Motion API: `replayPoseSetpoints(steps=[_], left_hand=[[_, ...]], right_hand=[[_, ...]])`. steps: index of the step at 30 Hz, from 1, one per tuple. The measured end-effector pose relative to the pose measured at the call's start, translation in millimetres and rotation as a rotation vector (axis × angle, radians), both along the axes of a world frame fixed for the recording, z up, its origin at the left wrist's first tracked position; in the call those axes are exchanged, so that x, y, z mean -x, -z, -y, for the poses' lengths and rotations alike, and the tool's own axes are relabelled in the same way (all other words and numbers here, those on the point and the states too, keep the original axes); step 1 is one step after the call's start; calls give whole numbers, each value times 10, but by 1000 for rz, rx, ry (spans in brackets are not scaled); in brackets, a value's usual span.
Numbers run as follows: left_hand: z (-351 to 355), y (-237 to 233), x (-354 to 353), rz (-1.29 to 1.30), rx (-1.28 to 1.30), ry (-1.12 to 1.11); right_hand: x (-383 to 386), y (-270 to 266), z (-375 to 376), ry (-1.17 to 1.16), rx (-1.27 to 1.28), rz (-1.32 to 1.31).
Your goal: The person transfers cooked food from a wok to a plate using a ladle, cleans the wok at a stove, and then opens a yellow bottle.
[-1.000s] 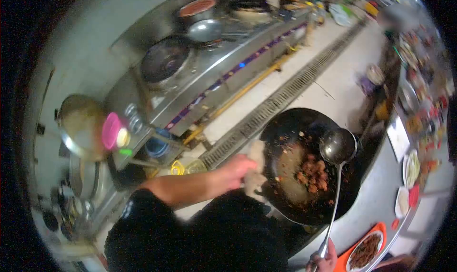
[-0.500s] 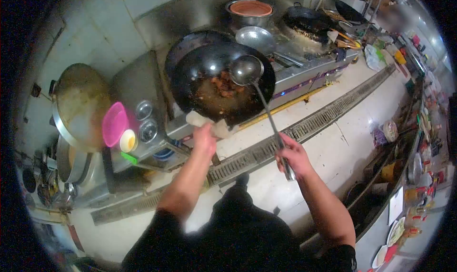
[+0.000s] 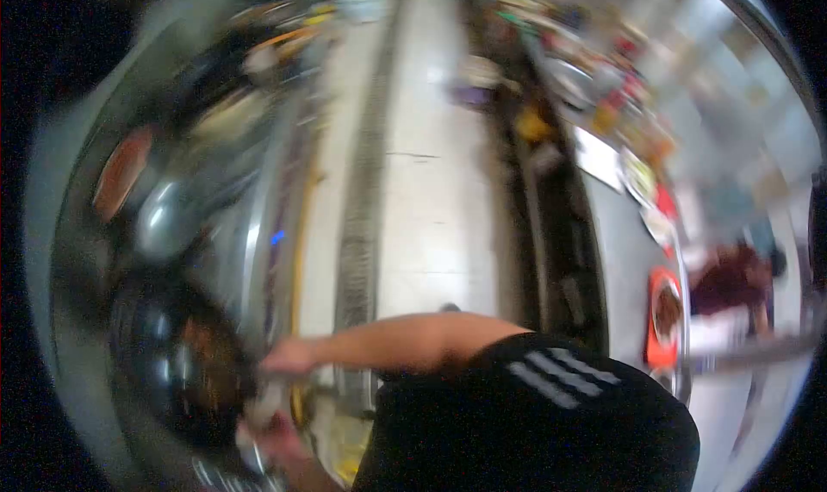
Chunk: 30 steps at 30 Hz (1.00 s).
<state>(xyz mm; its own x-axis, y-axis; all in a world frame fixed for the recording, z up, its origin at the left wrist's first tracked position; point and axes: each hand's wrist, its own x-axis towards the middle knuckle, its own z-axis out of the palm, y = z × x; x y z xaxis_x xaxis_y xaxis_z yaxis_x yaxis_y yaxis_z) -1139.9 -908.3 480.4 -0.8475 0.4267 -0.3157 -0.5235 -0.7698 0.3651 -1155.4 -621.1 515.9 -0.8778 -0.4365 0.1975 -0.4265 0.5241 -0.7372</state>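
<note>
The view is smeared by motion. A black wok (image 3: 142,363) with brown food (image 3: 202,345) in it lies at the lower left. My left hand (image 3: 280,436) is at the wok's near rim, closed on a pale cloth (image 3: 269,401). Just above it, my right hand (image 3: 293,356) reaches to the wok's right edge, its fingers blurred. The ladle cannot be made out in it.
Left, a metal bowl (image 3: 164,221) and a reddish-topped pot (image 3: 123,171) stand on the stove. A floor drain (image 3: 366,182) runs along the aisle. On the right counter (image 3: 594,233) is a red tray (image 3: 662,350) with a dish; beyond it, a person (image 3: 728,277).
The view has swung to the right, so the wok now shows at the lower left and the right counter has come into view. My right hand is closer to the wok and my left hand.
</note>
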Motion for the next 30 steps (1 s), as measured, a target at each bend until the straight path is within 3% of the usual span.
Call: replayPoseSetpoints(steps=[3, 7, 9, 10, 13, 15, 19, 21, 22, 24, 26, 27, 28, 29, 30], left_hand=[[-949, -190, -75, 90, 828, -322], [-2314, -162, -353, 101, 1101, -248], [-3064, -86, -655, 108, 1171, -167], [-3463, -33, -860, 112, 1206, -115], [-4668, 99, -1511, 147, 1291, 77], [-5422, 160, -1896, 180, 1339, 211], [-7015, 200, -2144, 137, 1333, 462], [-8081, 182, -2063, -69, 1274, 647], [-8661, 237, -1955, -396, 1334, 874], [-10106, -173, -2217, -812, 1168, 1002], [-11353, -613, -2618, -996, 1111, 1118], [-11634, -672, -2661, -1023, 1105, 1144], [-12244, -524, -2766, -1022, 1072, 1139], [-12820, -374, -2977, -1017, 1040, 1137], [-13355, -343, -3302, -1028, 981, 1184]], right_hand=[[-364, -551, -902, 259, 388, 771], [-1214, -620, -2596, 239, 362, 442], [-1722, -98, -3392, 500, 231, 377], [-2115, -58, -3920, 586, 292, 330], [-3570, -366, -5568, 850, 426, 388], [-4409, -479, -6510, 1105, 706, 666], [-5984, -614, -7969, 1602, 767, 477], [-6553, -575, -8456, 1749, 846, 276], [-6775, -663, -8649, 1816, 847, 290], [-7195, -923, -8970, 1962, 873, 378], [-7504, -697, -9192, 2022, 940, 316], [-7652, -566, -9267, 2054, 986, 266], [-7673, -832, -9338, 2104, 1123, 384], [-7737, -535, -9408, 2170, 845, 336], [-7858, -457, -9528, 2196, 859, 272]])
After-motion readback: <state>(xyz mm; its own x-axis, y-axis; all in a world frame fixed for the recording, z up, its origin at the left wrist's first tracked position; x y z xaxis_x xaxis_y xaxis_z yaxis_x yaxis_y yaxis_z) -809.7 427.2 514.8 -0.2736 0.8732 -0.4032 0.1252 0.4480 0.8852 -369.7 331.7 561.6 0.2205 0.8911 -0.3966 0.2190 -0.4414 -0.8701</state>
